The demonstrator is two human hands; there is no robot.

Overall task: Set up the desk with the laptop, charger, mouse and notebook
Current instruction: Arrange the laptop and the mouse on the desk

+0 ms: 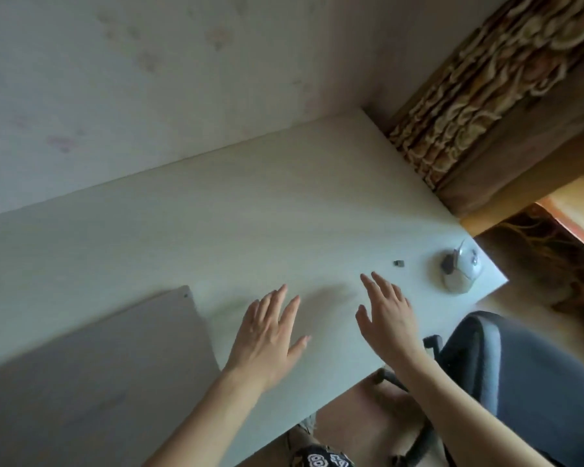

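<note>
A closed grey laptop [91, 369] lies flat on the left part of the pale desk [250, 210], bottom side up by the look of its corner foot. A grey and white mouse [461, 269] sits near the desk's right corner, with a tiny dark USB receiver [399, 263] just left of it. My left hand [267, 335] hovers over the desk right of the laptop, fingers spread, holding nothing. My right hand [385, 315] hovers beside it, fingers apart and empty, pointing toward the receiver. No charger or notebook is in view.
A dark grey office chair [520, 382] stands at the desk's right front edge. A wall runs along the back of the desk. A patterned sofa or bed side [486, 96] stands past the right end, with patterned carpet [553, 271] below.
</note>
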